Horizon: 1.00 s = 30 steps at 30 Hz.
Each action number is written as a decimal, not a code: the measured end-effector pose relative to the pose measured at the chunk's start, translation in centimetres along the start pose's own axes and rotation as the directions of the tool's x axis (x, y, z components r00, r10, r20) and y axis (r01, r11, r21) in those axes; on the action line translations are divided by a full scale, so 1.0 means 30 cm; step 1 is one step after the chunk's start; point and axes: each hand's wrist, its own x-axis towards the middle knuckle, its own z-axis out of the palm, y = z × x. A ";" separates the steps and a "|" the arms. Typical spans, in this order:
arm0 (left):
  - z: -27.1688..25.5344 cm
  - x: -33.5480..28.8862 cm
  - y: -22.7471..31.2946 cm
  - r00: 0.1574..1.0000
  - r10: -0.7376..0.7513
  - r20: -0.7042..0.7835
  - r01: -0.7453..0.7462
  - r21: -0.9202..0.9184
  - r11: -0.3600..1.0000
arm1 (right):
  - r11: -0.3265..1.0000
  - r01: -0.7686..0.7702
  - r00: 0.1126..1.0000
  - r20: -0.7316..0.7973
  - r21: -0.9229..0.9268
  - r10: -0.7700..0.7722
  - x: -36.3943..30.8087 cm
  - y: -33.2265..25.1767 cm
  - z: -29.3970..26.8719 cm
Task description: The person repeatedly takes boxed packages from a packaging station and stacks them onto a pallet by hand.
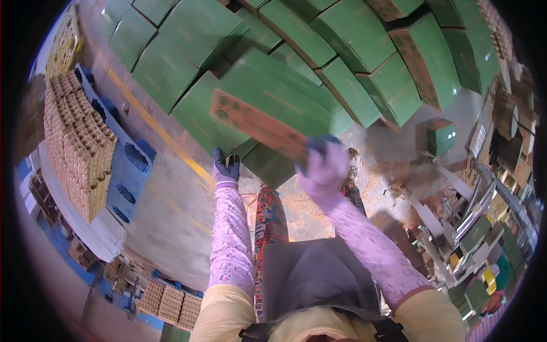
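Note:
A green carton with a brown printed side sits tilted over other green cartons in front of me, smeared by motion. My right hand, in a dark glove, grips its near right corner. Beside the near edge of a lower green carton is my left hand, also gloved. Its fingers are spread and hold nothing; whether they touch that carton I cannot tell. Another dark green carton face shows between my two hands, below the tilted one.
Rows of stacked green cartons fill the far side. Egg trays stand on a blue pallet at the left, near a yellow floor line. A small green box and machine frames stand right, with another person's hand beyond.

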 end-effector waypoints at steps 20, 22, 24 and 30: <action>1.762 -2.154 -0.466 0.005 -0.505 0.863 -0.153 0.499 0.853 | -0.040 0.260 -0.413 0.148 0.965 0.899 -1.323 1.401 -1.270; 1.940 -2.276 -0.557 -0.005 -0.484 0.875 -0.204 0.473 0.857 | -0.074 0.286 -0.421 0.195 0.955 0.886 -1.337 1.470 -1.343; 2.061 -2.385 -0.618 0.144 -0.470 0.871 -0.332 0.490 0.806 | -0.156 0.372 -0.384 0.304 0.915 0.872 -1.399 1.551 -1.424; 2.036 -2.301 -0.595 0.149 -0.434 0.888 -0.104 0.451 0.887 | -0.311 0.541 -0.148 0.452 0.782 0.880 -1.315 1.793 -1.605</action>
